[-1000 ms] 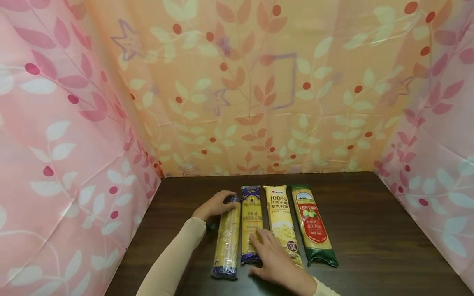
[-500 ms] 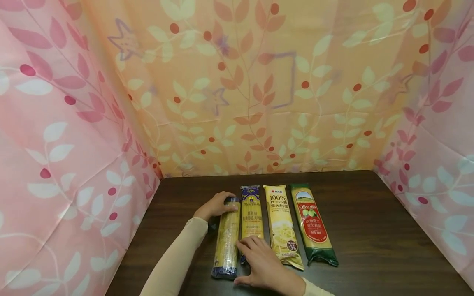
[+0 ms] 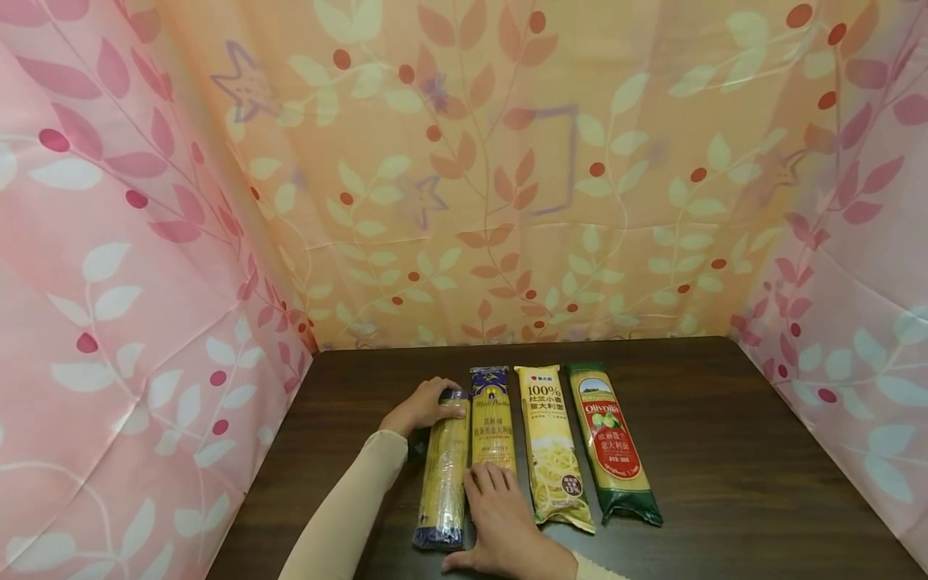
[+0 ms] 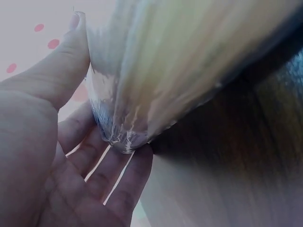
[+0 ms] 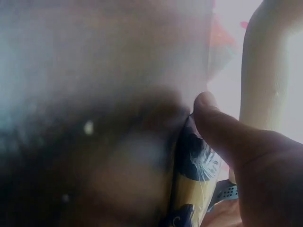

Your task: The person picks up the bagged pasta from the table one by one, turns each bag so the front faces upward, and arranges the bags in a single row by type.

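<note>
Several spaghetti packs lie side by side on the dark table. My left hand grips the far end of the leftmost spaghetti pack, which is clear film with dark blue ends. In the left wrist view, the thumb and fingers surround that pack's crinkled end. My right hand lies over the near end of the second pack, blue and yellow with its label up, hiding that end. Its thumb reaches the near end of the leftmost pack; the fingers are extended and close together.
A pale yellow spaghetti pack and a green-ended pack with a red label lie to the right. The brown wooden table is enclosed by floral curtains at the back and sides.
My right hand has moved left, from between the second and yellow packs to beside the leftmost pack, uncovering the yellow pack's near end. The left hand keeps its grip nearly still.
</note>
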Motion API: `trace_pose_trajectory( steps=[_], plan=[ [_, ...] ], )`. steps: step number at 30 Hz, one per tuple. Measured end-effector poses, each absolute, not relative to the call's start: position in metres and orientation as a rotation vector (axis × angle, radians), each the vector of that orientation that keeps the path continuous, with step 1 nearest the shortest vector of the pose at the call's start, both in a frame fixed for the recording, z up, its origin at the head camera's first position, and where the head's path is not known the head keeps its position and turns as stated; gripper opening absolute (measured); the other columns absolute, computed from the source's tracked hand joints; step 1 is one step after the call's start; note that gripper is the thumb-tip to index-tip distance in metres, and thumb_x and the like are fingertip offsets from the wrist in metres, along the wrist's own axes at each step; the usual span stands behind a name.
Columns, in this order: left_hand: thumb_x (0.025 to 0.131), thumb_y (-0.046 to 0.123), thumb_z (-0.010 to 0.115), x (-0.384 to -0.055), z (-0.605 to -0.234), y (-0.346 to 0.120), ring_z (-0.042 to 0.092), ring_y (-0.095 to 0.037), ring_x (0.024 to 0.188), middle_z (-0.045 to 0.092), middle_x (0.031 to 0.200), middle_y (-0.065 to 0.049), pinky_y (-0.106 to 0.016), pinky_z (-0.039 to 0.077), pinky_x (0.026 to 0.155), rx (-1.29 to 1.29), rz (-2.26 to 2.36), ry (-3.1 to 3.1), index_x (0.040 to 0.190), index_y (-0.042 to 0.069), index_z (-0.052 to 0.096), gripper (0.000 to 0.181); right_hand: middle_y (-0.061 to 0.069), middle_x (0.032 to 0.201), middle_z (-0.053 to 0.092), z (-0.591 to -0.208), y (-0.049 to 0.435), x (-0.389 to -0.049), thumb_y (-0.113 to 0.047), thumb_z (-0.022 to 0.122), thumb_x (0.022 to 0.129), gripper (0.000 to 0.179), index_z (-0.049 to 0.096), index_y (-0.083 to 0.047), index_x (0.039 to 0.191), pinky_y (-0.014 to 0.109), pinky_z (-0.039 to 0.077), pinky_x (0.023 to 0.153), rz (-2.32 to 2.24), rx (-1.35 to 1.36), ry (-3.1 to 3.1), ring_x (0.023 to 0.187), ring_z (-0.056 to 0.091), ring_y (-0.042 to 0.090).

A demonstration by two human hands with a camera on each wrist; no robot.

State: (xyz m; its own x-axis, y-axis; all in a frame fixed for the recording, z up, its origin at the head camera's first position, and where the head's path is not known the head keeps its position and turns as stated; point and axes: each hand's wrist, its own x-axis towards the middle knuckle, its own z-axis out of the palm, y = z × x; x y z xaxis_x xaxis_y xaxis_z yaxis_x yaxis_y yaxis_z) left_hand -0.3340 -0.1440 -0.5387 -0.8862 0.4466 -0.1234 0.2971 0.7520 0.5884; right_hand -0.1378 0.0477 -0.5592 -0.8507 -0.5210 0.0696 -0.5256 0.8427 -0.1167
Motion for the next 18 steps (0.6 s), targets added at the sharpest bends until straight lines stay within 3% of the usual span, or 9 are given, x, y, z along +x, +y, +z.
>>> trace_pose_trajectory(
  steps=[11, 18],
  plan=[
    [0.099, 0.038, 0.08, -0.3319, -0.5372, -0.1434, 0.049, -0.042, 0.139, 0.057, 0.145, -0.018, -0.059, 0.046, 0.11, 0.593, 0.82, 2.701, 0.144, 0.009, 0.064, 0.055, 0.009, 0.143, 0.053, -0.5628, 0.0458, -0.1374, -0.104, 0.053, 0.073, 0.122, 0.059, -0.01, 0.15, 0.051, 0.043, 0.108, 0.2, 0.822, -2.944, 0.133, 0.048, 0.029],
    [0.101, 0.041, 0.078, -0.3336, -0.5373, -0.146, 0.046, -0.041, 0.142, 0.054, 0.149, -0.018, -0.06, 0.046, 0.11, 0.576, 0.818, 2.675, 0.147, 0.012, 0.062, 0.057, 0.008, 0.142, 0.053, -0.5604, 0.0461, -0.142, -0.099, 0.063, 0.073, 0.117, 0.062, -0.01, 0.149, 0.053, 0.043, 0.11, 0.301, 0.826, -2.973, 0.134, 0.048, 0.03]
  ],
)
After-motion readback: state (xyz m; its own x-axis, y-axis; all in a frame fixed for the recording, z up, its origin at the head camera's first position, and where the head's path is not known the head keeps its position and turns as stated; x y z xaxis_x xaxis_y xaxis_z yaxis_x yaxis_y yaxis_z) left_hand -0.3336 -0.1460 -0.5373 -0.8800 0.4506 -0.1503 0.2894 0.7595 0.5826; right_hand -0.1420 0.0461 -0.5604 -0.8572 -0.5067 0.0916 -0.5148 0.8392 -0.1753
